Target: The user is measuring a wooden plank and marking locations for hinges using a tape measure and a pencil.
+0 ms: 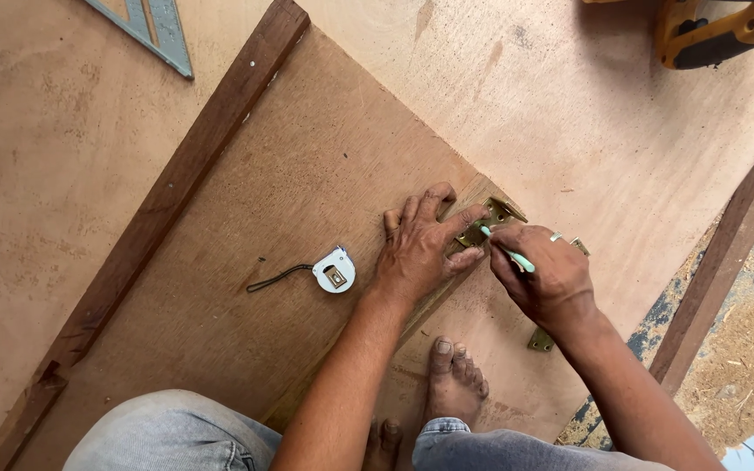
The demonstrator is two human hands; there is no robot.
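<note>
My left hand (pixel 419 247) presses flat on a brass hinge (pixel 492 218) that lies at the edge of a brown wooden panel (pixel 290 201), fingers spread over it. Just right of that hand, my right hand (pixel 544 277) grips a light green pencil (pixel 510 254), whose tip points at the hinge. A second brass hinge (pixel 541 339) lies on the plywood below my right wrist, partly hidden by it.
A small white tape measure (pixel 333 271) with a dark strap lies on the panel left of my left hand. A metal square (pixel 152 26) sits top left, a yellow power tool (pixel 717 30) top right. My bare feet (pixel 452 380) rest on the plywood sheet (pixel 569 113). A wooden strip (pixel 726 262) and sawdust lie at right.
</note>
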